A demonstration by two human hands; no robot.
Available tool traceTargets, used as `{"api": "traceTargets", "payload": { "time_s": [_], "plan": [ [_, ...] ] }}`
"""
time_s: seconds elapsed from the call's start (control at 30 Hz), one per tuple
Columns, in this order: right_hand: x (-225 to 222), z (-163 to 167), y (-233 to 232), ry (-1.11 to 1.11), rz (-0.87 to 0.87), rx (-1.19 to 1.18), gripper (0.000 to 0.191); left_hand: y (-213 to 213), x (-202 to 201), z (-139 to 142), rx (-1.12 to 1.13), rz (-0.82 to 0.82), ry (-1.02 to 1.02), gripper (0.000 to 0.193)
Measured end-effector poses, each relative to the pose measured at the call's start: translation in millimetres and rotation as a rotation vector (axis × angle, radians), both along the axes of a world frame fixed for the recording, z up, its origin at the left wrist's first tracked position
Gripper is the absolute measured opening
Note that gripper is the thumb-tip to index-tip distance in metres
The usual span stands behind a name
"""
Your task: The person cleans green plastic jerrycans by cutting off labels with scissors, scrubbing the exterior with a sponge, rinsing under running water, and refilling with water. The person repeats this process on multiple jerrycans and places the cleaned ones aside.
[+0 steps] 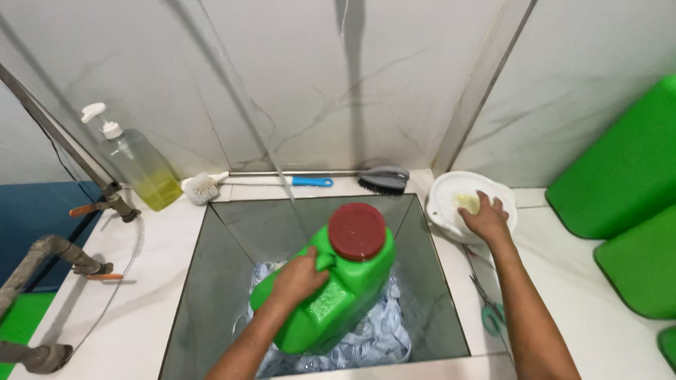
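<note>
below, left hand [299, 276] grips jug [331, 288] — tilted.

The sink [232, 281] is sunk into the worktop [162, 260]. A jug [331, 281] lies tilted in the sink, on plastic pieces [380, 338]. Behind the sink lie two brushes [204, 187] [384, 179]. Left of the sink stands a pump bottle [141, 165]. Right of the sink sits a bowl [443, 193], with scissors [489, 309] nearer the camera.

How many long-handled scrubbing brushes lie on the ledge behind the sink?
2: a white-bristled brush beside the soap pump bottle, and a grey brush with blue handle near the white bowl.
</note>
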State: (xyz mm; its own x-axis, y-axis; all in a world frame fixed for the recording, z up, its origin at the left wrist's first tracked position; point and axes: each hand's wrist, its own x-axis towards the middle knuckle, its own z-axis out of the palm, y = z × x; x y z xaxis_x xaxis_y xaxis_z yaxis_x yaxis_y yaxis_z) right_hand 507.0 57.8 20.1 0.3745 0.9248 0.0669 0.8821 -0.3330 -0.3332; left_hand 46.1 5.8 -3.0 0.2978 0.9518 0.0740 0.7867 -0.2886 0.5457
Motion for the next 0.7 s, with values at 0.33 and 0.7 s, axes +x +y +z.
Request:
{"api": "traceTargets", "payload": {
  "time_s": [0.33, 0.7],
  "plan": [
    [-26, 17, 63, 0.42, 0.018, 0.146, 0.062, 44, 68, 15, 0.04, -0.102, 0.093, 0.048],
    [-189, -23, 40, -0.1, 0.686, 0.525, 0.04, 37, 80, -7, 0.101, -0.15, -0.005, 0.037]
  ]
}}
